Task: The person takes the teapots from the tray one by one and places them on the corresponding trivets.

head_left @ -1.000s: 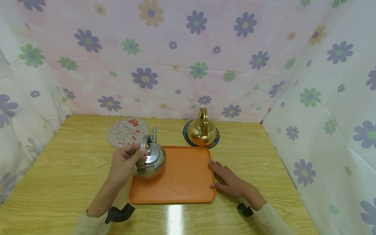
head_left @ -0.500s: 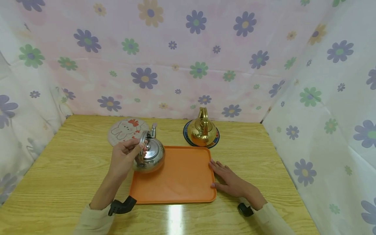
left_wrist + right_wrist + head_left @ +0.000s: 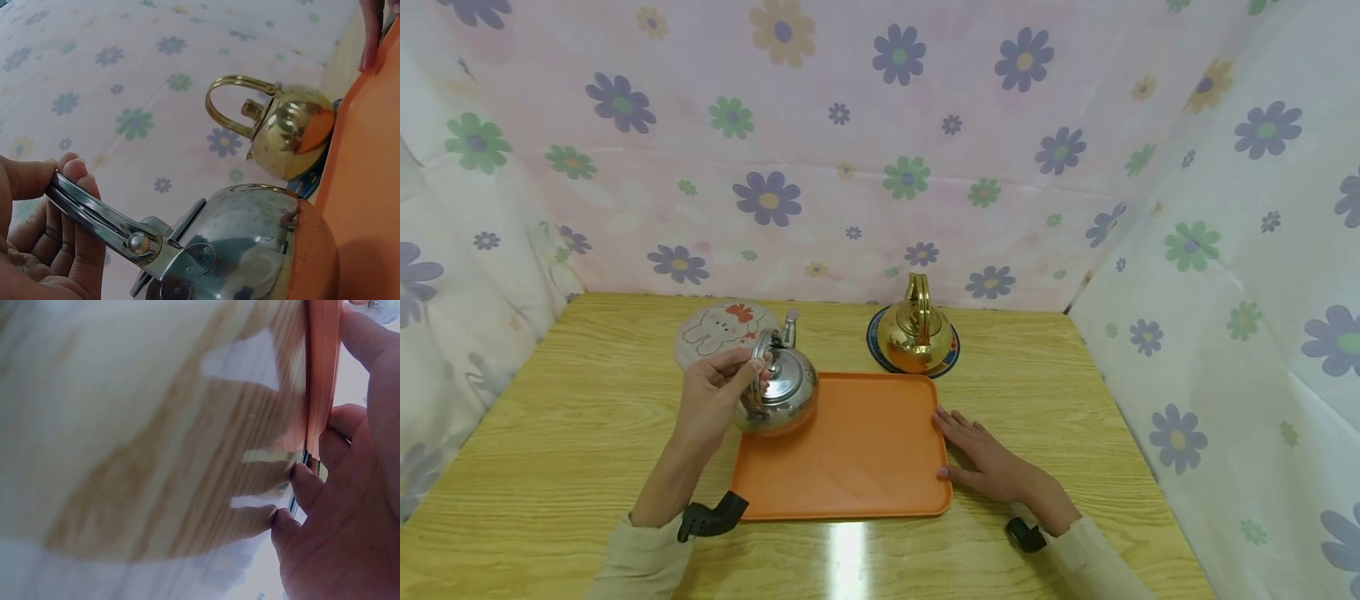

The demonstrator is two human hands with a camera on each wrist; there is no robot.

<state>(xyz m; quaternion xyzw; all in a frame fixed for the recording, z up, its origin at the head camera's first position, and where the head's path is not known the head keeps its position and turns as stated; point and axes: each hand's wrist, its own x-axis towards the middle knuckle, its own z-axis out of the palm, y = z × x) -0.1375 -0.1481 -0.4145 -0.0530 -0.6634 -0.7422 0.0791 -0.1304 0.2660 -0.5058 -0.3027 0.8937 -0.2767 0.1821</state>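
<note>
My left hand (image 3: 711, 404) grips the handle of a silver teapot (image 3: 786, 392), fingers and thumb wrapped round it. In the left wrist view the silver teapot (image 3: 250, 250) hangs from that handle (image 3: 100, 215). It overlaps the back left corner of an orange tray (image 3: 865, 458) in the head view. My right hand (image 3: 985, 458) lies with straight fingers along the tray's right edge, fingertips touching the rim. In the right wrist view, the right hand (image 3: 350, 519) has its thumb and fingers at the tray's edge (image 3: 322, 381).
A gold teapot (image 3: 916, 333) stands on a round blue-patterned mat (image 3: 953, 354) behind the tray. A round pale mat with a rabbit picture (image 3: 700, 329) lies at the back left of the wooden table (image 3: 580, 417). Flowered cloth (image 3: 835, 200) hangs behind and at the sides.
The left hand has moved the silver teapot slightly back and to the left, toward the rabbit mat. The right hand and the tray have stayed in place.
</note>
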